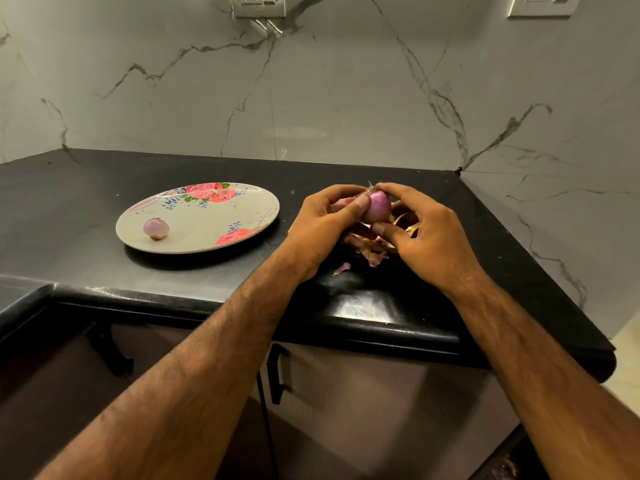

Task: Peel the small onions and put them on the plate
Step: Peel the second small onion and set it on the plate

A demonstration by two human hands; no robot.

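Pinching a small purple onion (379,206) in curled fingers of left hand (322,230) and right hand (427,237), above brown peel scraps (372,253) on the black surface (86,209) — right of the round floral plate (207,221) bearing one pale peeled onion (156,228)

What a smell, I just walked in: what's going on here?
A person is peeling a small onion above the counter, with the left hand and right hand both pinching it. Loose skins lie under the hands. One peeled onion already sits on the plate.
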